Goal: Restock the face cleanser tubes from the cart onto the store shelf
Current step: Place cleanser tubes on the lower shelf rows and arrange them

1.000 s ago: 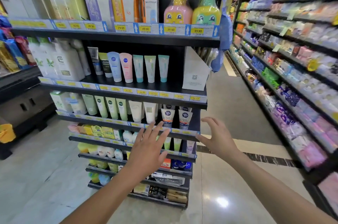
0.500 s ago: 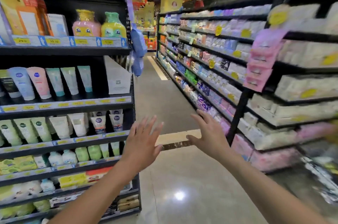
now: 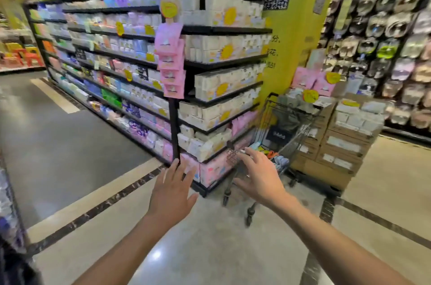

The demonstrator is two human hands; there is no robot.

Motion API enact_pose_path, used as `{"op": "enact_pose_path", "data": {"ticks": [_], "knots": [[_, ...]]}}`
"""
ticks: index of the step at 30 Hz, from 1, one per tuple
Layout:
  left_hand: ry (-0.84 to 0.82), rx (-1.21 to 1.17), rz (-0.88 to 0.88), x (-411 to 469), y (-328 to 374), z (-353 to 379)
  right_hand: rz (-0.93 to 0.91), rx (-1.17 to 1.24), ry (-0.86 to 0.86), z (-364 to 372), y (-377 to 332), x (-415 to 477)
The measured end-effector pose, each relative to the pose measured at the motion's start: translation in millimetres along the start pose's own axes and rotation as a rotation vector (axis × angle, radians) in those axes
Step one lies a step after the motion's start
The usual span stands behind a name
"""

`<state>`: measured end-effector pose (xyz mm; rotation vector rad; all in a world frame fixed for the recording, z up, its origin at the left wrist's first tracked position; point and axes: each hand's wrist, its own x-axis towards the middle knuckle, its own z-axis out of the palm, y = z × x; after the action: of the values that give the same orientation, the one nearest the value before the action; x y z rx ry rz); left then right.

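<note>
Both bare forearms reach forward over the glossy tiled floor [image 3: 210, 249]. The left hand [image 3: 172, 189] is held up, palm forward, its grip wide with the fingers straight and spread, holding nothing. In this view its fingertips overlap the foot of the black corner post of a shelving unit [image 3: 221, 89]. The right hand [image 3: 258, 175] is also wide in its grip, fingers splayed and slightly bent, empty. It hovers in front of the near end of a wire shopping cart [image 3: 297, 136]; whether it touches the cart I cannot tell.

The cart stands on castors just beside the end of the shelving unit, between it and a stack of cardboard boxes [image 3: 338, 147]. Low in its basket lies a small heap of pale blue, white and orange items, too blurred to read, which may be the face cleanser tubes [image 3: 277, 158]. A dark bag sits further back in the basket.

The shelving unit carries rows of pale packs with yellow price tags, and a strip of pink packets [image 3: 171, 61] hangs down its corner post. Behind the cart rises a yellow pillar [image 3: 293, 40], and slippers [image 3: 384, 51] hang on the wall to the right.
</note>
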<state>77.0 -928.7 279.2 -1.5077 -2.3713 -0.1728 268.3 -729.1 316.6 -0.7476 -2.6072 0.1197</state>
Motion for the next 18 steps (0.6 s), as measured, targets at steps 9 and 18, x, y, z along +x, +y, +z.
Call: {"op": "enact_pose_path", "data": {"ticks": [9,18], "knots": [[-0.141,-0.146,0.228,112.5,184.1,73.2,0.295,-0.048,-0.089,-8.9,192.5,-55.2],[-0.300,-0.191,0.387,233.2,286.7,170.6,0.498,-0.057,-0.165,28.8,336.2,-36.5]]}}
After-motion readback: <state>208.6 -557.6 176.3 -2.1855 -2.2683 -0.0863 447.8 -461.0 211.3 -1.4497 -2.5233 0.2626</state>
